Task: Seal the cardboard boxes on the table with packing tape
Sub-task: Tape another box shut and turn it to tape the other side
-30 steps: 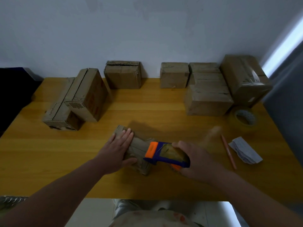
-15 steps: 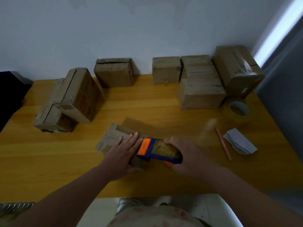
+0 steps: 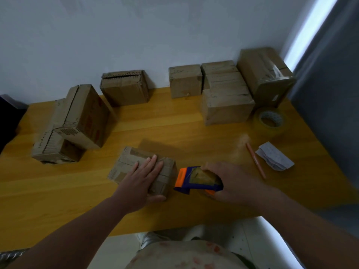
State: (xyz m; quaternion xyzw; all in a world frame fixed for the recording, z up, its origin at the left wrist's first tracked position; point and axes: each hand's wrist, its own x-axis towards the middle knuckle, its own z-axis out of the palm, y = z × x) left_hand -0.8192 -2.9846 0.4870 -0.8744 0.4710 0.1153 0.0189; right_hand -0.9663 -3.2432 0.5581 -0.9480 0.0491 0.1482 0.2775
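Head view: illegible red print (image 3: 97, 133) on tilted cardboard box (image 3: 85, 115)

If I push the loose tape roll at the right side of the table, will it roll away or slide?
The tape roll lies flat on the table, hole up, so a push would probably slide it, not roll it. Set on edge, it would likely roll. Its side looks glossy, so it may be slippery to pinch.

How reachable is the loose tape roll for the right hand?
Probably reachable, yes: only bare table and a thin pen lie between the right hand and the tape roll. The hand grips the tape dispenser, though, so it likely must set that down first.
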